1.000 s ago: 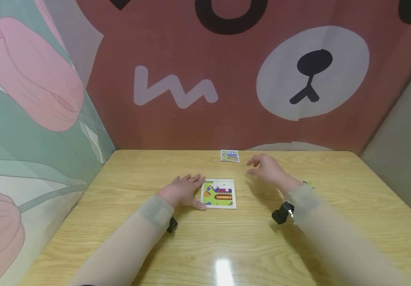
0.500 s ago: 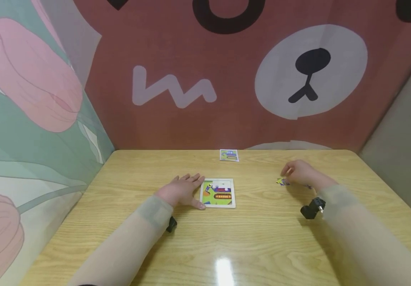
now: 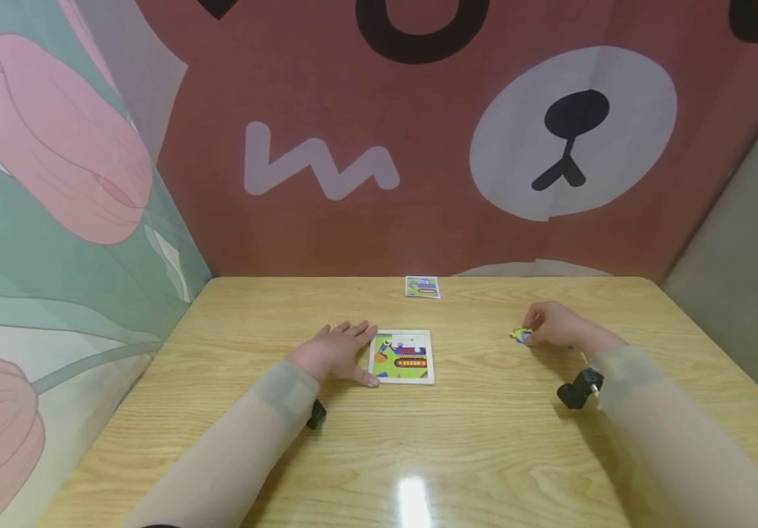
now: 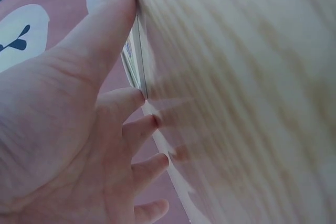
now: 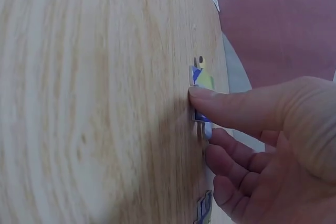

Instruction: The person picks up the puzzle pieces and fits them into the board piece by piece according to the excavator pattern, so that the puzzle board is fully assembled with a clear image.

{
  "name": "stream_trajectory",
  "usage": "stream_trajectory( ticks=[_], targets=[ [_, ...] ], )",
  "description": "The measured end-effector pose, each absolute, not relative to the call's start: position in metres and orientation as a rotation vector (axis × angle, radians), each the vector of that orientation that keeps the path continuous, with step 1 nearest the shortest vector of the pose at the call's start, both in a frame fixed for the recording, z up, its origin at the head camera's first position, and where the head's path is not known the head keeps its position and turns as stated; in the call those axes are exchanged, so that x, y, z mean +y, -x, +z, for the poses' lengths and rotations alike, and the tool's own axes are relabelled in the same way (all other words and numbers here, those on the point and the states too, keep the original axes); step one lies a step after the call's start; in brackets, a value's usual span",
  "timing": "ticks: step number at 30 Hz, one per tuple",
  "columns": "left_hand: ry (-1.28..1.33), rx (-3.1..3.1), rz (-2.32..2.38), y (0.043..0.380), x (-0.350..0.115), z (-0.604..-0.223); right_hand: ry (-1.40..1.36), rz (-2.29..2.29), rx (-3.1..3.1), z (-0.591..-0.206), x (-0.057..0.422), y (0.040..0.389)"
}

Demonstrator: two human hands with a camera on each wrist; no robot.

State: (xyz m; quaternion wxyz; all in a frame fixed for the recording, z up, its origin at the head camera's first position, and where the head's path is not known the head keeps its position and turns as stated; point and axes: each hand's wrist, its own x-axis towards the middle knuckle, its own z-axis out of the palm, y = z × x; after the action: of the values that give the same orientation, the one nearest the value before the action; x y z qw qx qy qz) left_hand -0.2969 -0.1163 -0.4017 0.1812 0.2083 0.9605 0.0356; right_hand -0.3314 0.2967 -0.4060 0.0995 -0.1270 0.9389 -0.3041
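Observation:
A white-framed jigsaw puzzle (image 3: 403, 357) with a colourful digger picture lies on the table in the head view. My left hand (image 3: 336, 355) rests at its left side with fingers spread; the thumb and fingertips touch the frame's edge. To the right, my right hand (image 3: 556, 325) pinches a green and blue puzzle piece (image 3: 520, 335). In the right wrist view, the thumb (image 5: 210, 100) lies over this puzzle piece (image 5: 205, 80) and the index finger is mostly hidden behind. Another puzzle piece (image 5: 205, 208) lies on the table below the curled fingers.
A small picture card (image 3: 422, 287) with a similar digger lies near the back edge of the wooden table (image 3: 352, 455). A wall with a printed bear (image 3: 432, 220) rises directly behind the table. A flower-patterned wall (image 3: 89, 293) stands on the left.
My right hand has moved right, from beside the picture card to the loose pieces, and now pinches one. My left hand has stayed at the puzzle frame.

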Motion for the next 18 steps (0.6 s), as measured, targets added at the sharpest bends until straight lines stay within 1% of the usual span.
stream_trajectory(
  ticks=[10,18],
  targets=[
    [-0.584,2.709,0.108,0.298,-0.118,-0.402,0.383,-0.985,2.861,-0.408,0.288,0.333],
    [-0.592,2.706,0.124,0.297,-0.117,-0.4,0.409,-1.09,2.891,-0.405,0.27,0.338]
  ],
)
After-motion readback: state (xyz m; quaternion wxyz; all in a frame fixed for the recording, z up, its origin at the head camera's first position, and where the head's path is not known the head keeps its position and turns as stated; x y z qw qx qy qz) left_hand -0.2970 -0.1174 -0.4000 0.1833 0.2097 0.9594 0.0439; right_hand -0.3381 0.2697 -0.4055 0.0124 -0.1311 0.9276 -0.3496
